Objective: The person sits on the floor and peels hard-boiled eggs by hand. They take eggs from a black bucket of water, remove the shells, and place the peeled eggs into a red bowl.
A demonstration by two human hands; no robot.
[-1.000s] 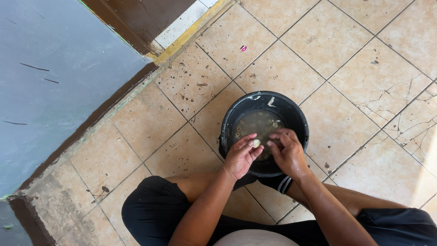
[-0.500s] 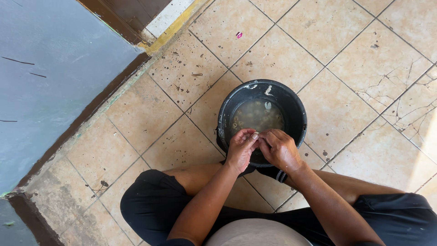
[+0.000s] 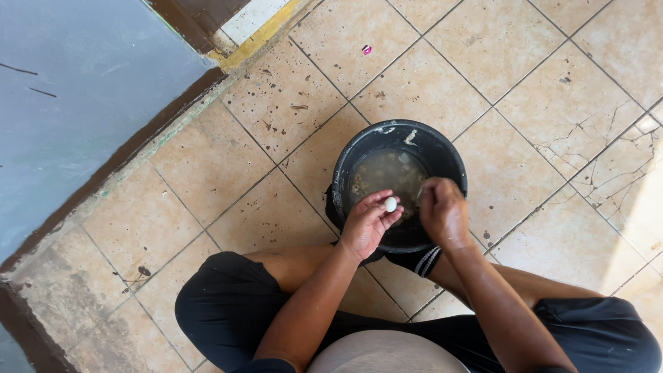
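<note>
Holding a small white oval object point(image 3: 391, 204), smooth like a peeled egg, the left hand point(image 3: 368, 224) pinches it between thumb and fingertips, just above the near rim of a round black plastic bucket point(image 3: 442, 148). The right hand point(image 3: 442, 213) hovers beside it over the same near rim, fingers curled downward and closed; whether it grips anything cannot be told. Both hands sit close together, not touching. Inside the bucket, murky brownish water point(image 3: 387, 176) with pale bits floating. White smears mark the far inner wall. Bucket stands on a beige tiled floor point(image 3: 276, 103), stained and speckled, cracked at the right. Person sits cross-legged behind the bucket, black shorts point(image 3: 221, 311), bare knees near the bucket's base. Small pink scrap point(image 3: 367, 50) lies on a far tile. Grey-blue wall point(image 3: 76, 103) with dark brown skirting runs along the left.
</note>
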